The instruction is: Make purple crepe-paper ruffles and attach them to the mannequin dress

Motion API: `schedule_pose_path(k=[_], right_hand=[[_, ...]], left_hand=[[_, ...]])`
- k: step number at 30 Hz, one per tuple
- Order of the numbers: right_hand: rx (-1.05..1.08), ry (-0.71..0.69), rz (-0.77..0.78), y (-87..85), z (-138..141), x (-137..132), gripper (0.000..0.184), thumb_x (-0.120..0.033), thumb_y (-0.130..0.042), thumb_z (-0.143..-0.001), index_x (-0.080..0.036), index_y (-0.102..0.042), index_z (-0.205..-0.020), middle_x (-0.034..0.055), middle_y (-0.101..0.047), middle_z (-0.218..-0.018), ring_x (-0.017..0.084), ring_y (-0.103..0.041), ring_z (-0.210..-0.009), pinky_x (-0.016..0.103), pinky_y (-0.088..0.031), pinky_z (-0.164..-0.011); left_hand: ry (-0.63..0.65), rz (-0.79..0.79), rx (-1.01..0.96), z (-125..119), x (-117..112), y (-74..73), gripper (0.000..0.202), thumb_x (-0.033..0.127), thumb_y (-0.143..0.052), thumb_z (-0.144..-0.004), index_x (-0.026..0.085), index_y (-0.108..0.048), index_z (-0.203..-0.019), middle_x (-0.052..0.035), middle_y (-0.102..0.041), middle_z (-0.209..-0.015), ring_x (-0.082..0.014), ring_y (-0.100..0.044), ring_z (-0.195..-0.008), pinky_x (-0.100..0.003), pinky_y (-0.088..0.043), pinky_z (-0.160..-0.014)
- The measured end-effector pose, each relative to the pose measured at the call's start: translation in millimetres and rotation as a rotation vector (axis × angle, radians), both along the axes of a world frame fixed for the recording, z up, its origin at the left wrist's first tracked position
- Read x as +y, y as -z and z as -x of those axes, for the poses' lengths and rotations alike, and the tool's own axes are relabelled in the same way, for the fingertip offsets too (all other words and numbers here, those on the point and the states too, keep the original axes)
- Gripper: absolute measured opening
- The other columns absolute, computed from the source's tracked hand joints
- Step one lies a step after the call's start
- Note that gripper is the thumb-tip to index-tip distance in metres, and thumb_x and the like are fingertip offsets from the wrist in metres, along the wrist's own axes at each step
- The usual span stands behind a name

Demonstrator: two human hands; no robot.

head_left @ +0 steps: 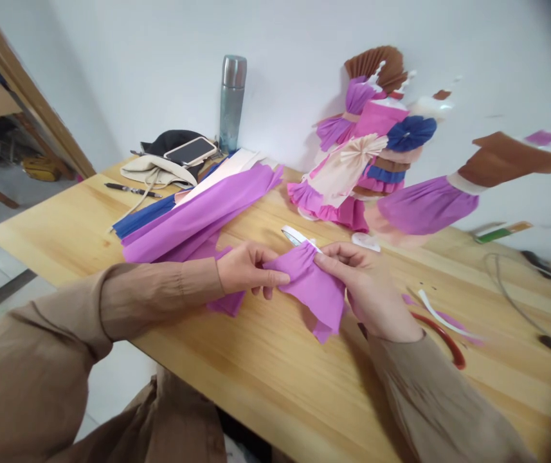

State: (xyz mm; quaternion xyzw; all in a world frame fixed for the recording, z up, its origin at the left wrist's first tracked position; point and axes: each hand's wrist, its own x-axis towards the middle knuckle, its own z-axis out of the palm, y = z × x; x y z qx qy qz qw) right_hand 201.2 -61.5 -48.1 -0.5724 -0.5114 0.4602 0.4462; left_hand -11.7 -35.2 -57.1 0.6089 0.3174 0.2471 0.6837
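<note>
Between my two hands hangs a gathered piece of purple crepe paper (316,292) with pleats along its upper edge. My left hand (251,270) pinches its left corner between thumb and fingers. At the upper right, my right hand (362,283) pinches the gathered edge, thumb on top. A narrow white strip (299,235), looking like tape, curves up behind that edge and meets the paper near my right thumb. Larger purple crepe sheets (193,212) lie on the table left of the paper, partly behind my left forearm.
Small mannequins in crepe-paper dresses (352,167) stand against the wall. Behind the sheets are a steel flask (233,103), a phone (191,151), a cream pouch (154,170) and a pen (130,190). Red-handled scissors (443,341), paper scraps and a grey cable (501,283) lie at right.
</note>
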Motion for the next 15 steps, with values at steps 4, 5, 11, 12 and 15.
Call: schedule_pose_path(k=[4, 5, 11, 12, 15], right_hand=[[0.003, 0.024, -0.031, 0.4, 1, 0, 0.035, -0.048, -0.081, -0.066, -0.017, -0.065, -0.069, -0.003, -0.057, -0.058, 0.009, -0.047, -0.05, 0.021, -0.032, -0.046], [-0.011, 0.027, -0.036, 0.6, 2, -1, 0.035, -0.048, -0.081, -0.067, -0.017, -0.065, -0.069, -0.0029, -0.057, -0.058, 0.009, -0.047, -0.05, 0.022, -0.033, -0.046], [-0.064, 0.046, -0.037, 0.2, 5, -2, 0.033, -0.047, -0.079, -0.066, -0.018, -0.064, -0.07, -0.0025, -0.057, -0.057, 0.01, -0.047, -0.049, 0.023, -0.034, -0.046], [-0.07, 0.044, -0.034, -0.2, 5, -2, 0.033, -0.046, -0.079, -0.066, -0.018, -0.064, -0.07, -0.0024, -0.057, -0.057, 0.01, -0.047, -0.049, 0.023, -0.034, -0.046], [-0.107, 0.046, -0.054, -1.8, 5, -3, 0.03, -0.045, -0.077, -0.068, -0.018, -0.064, -0.07, -0.0022, -0.057, -0.058, 0.011, -0.048, -0.05, 0.024, -0.034, -0.047]], left_hand=[[0.017, 0.098, 0.003, -3, -2, -0.7, 0.034, 0.037, -0.086, -0.061, 0.011, -0.067, -0.072, -0.0003, -0.067, -0.057, -0.0101, -0.061, -0.05, -0.018, -0.048, -0.043], [0.017, 0.125, -0.001, -3, -3, -0.5, 0.032, 0.035, -0.086, -0.061, 0.011, -0.067, -0.072, -0.0007, -0.067, -0.058, -0.0102, -0.061, -0.05, -0.018, -0.049, -0.044], [-0.052, 0.14, 0.048, -7, -7, 2.6, 0.01, 0.014, -0.074, -0.066, 0.011, -0.065, -0.065, 0.0009, -0.065, -0.053, -0.0069, -0.057, -0.045, -0.017, -0.048, -0.047], [-0.05, 0.117, 0.087, -7, -7, 4.0, 0.01, 0.014, -0.073, -0.067, 0.011, -0.064, -0.064, 0.0013, -0.064, -0.052, -0.007, -0.057, -0.045, -0.017, -0.048, -0.047], [-0.002, 0.02, 0.22, -5, -3, 9.6, 0.005, 0.015, -0.07, -0.069, 0.012, -0.066, -0.07, 0.0027, -0.062, -0.051, -0.0095, -0.057, -0.045, -0.019, -0.047, -0.045]])
